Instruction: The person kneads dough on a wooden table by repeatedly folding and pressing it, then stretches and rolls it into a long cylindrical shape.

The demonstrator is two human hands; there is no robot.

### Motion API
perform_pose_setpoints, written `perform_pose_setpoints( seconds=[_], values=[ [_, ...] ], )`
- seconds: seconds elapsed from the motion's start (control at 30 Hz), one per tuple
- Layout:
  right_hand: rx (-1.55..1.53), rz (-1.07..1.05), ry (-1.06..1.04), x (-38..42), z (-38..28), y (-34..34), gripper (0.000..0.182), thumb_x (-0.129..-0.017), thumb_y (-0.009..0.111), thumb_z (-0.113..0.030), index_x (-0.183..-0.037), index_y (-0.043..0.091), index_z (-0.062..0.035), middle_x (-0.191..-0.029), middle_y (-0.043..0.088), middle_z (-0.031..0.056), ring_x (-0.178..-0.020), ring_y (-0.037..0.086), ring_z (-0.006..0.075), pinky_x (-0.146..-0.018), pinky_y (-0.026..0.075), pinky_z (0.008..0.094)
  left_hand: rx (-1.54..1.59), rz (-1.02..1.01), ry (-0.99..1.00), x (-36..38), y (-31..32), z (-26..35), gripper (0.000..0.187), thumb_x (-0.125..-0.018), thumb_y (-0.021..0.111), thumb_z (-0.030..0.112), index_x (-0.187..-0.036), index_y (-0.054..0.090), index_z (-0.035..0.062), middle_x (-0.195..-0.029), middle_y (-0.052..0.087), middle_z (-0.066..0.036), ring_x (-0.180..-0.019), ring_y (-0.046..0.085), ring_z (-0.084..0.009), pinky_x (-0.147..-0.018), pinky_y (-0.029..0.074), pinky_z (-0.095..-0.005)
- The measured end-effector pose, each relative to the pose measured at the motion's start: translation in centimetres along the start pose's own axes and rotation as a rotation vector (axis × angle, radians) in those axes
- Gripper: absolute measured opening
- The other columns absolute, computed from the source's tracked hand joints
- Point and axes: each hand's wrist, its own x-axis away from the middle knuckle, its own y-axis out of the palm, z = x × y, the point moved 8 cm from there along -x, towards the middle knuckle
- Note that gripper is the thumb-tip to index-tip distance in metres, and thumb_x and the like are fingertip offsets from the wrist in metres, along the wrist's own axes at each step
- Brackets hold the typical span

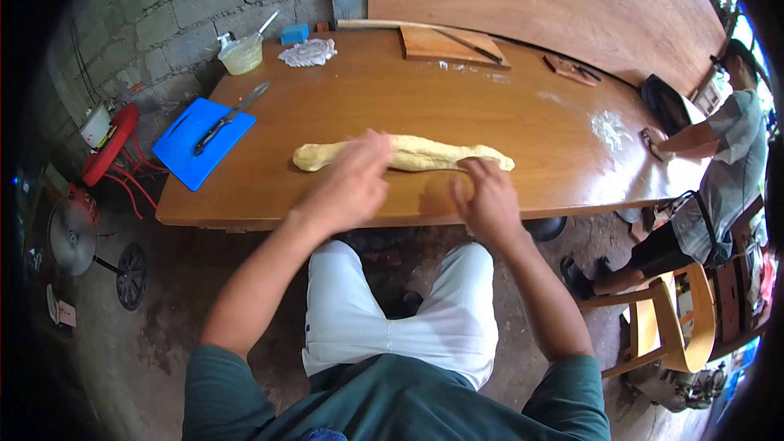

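Note:
A long pale roll of dough (425, 152) lies across the near part of the wooden table (359, 106). My left hand (353, 184) rests flat on its left half, fingers spread over it. My right hand (487, 196) presses on the right end of the roll, fingers curled down against it. Neither hand lifts the dough; both lie on top of it.
A blue cutting board (189, 155) with a knife (230, 117) sits at the left. A plastic tub (242, 55), cloth (308, 52), blue block (295, 33) and wooden board (451, 46) stand at the back. Another person (719, 171) sits at the table's right end, near a flour patch (609, 127).

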Motion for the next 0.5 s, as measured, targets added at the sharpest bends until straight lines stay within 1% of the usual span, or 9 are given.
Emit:
perform_pose_setpoints(
  seconds=[0.03, 0.07, 0.13, 0.2, 0.27, 0.37, 0.43, 0.47, 0.5],
  values=[
    [0.01, -0.007, -0.028, 0.1, -0.3, 1.9, 0.058, -0.107, 0.063, -0.044, -0.142, 0.063, 0.0024, -0.145, 0.065, 0.0228, -0.142, 0.058, 0.0368, -0.122, 0.041, 0.0505, 0.076, -0.199, 0.013, -0.3, 3.2, 2.1, 0.067, -0.108, 0.06, 0.031, -0.163, 0.045, -0.0028, -0.175, 0.036, -0.021, -0.163, 0.031, -0.0392, -0.134, 0.025, -0.0539],
    [0.12, 0.048, -0.074, 0.0, 0.7, 3.9, 0.065, -0.111, 0.054, -0.051, -0.15, 0.059, 0.0015, -0.155, 0.061, 0.023, -0.149, 0.053, 0.0377, -0.128, 0.035, 0.0506, 0.109, -0.335, -0.068, -0.7, 6.3, 2.7, 0.08, -0.113, 0.048, 0.048, -0.17, 0.027, -0.0043, -0.18, 0.022, -0.024, -0.167, 0.019, -0.0395, -0.136, 0.018, -0.0506],
    [0.077, 0.021, -0.017, -2.0, 2.4, 4.8, 0.07, -0.113, 0.047, -0.055, -0.154, 0.056, 0.0009, -0.161, 0.056, 0.0208, -0.154, 0.047, 0.037, -0.131, 0.031, 0.0519, -0.078, -0.221, -0.045, -2.5, 8.9, 1.8, 0.087, -0.114, 0.044, 0.054, -0.172, 0.016, -0.0045, -0.181, 0.014, -0.025, -0.169, 0.012, -0.0412, -0.137, 0.013, -0.0514],
    [0.062, -0.045, 0.051, -4.8, 4.0, 5.1, 0.07, -0.114, 0.043, -0.056, -0.156, 0.055, -0.0001, -0.164, 0.054, 0.0191, -0.155, 0.046, 0.0353, -0.132, 0.028, 0.0531, -0.074, -0.232, -0.153, -5.2, 10.1, -0.2, 0.087, -0.114, 0.042, 0.054, -0.173, 0.014, -0.0048, -0.182, 0.01, -0.025, -0.169, 0.009, -0.043, -0.137, 0.01, -0.0527],
    [0.153, -0.044, 0.099, -7.2, 5.5, 6.7, 0.078, -0.113, 0.038, -0.06, -0.162, 0.047, 0.0004, -0.168, 0.048, 0.0183, -0.161, 0.037, 0.0342, -0.135, 0.02, 0.0517, -0.056, -0.226, -0.232, -8.4, 10.0, -2.0, 0.085, -0.115, 0.038, 0.055, -0.172, 0.016, -0.005, -0.181, 0.01, -0.027, -0.169, 0.009, -0.0436, -0.137, 0.01, -0.0539],
    [0.224, -0.056, 0.17, -11.5, 7.8, 9.0, 0.085, -0.113, 0.031, -0.066, -0.165, 0.042, 0.0004, -0.173, 0.042, 0.0171, -0.164, 0.031, 0.0345, -0.136, 0.017, 0.0502, -0.05, -0.265, -0.327, -13.1, 11.1, -5.8, 0.086, -0.115, 0.03, 0.058, -0.172, 0.017, -0.0054, -0.182, 0.007, -0.026, -0.169, 0.005, -0.0414, -0.137, 0.006, -0.0544],
    [0.167, -0.138, 0.267, -14.2, 9.2, 9.7, 0.09, -0.111, 0.024, -0.07, -0.167, 0.04, -0.0018, -0.176, 0.036, 0.0159, -0.166, 0.026, 0.0342, -0.137, 0.014, 0.0501, -0.076, -0.325, -0.458, -15.5, 12.5, -9.0, 0.086, -0.115, 0.022, 0.062, -0.173, 0.02, -0.0019, -0.184, 0.005, -0.021, -0.17, 0.001, -0.0373, -0.136, 0.001, -0.0564],
    [0.166, -0.142, 0.275, -15.7, 9.7, 9.8, 0.09, -0.111, 0.024, -0.07, -0.167, 0.04, -0.0018, -0.176, 0.036, 0.0159, -0.166, 0.026, 0.0342, -0.137, 0.014, 0.0501, -0.073, -0.333, -0.454, -16.9, 13.1, -10.1, 0.086, -0.115, 0.022, 0.062, -0.173, 0.02, -0.0019, -0.184, 0.005, -0.021, -0.17, 0.001, -0.0373, -0.136, 0.001, -0.0564],
    [0.159, -0.182, 0.304, -16.9, 10.4, 10.2, 0.091, -0.111, 0.023, -0.072, -0.167, 0.04, -0.0027, -0.177, 0.035, 0.0153, -0.167, 0.024, 0.0337, -0.138, 0.013, 0.0504, -0.094, -0.328, -0.492, -18.0, 13.5, -11.5, 0.084, -0.115, 0.02, 0.062, -0.174, 0.021, 0.0022, -0.184, 0.005, -0.018, -0.171, 0.0, -0.0351, -0.136, -0.001, -0.0574]
  ],
)
